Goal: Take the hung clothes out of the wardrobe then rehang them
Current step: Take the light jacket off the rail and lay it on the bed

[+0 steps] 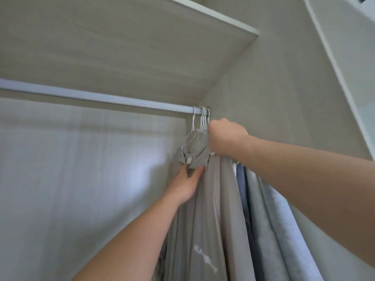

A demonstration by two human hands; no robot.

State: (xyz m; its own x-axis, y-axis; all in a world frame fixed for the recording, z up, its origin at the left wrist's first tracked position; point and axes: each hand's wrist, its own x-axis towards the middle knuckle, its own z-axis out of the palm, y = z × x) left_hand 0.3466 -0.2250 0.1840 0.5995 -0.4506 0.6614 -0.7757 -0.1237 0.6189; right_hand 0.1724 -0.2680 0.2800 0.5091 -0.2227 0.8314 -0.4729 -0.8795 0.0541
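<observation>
Several white hangers [203, 120] hook over the right end of the silver wardrobe rail [97, 97]. From the leftmost one hangs a grey garment [211, 209] with white lettering low down. My left hand [187, 184] pinches its bunched collar from below. My right hand [225, 137] is closed just under the hanger hooks, at the garment's shoulder; what its fingers hold is hidden. Behind hang blue and pale grey clothes [261, 209], pressed against the right wall.
A light wood shelf [125, 47] sits just above the rail. The wardrobe's side wall [274, 94] is right next to the hangers. The back panel [81, 169] shows to the left, below the bare stretch of rail.
</observation>
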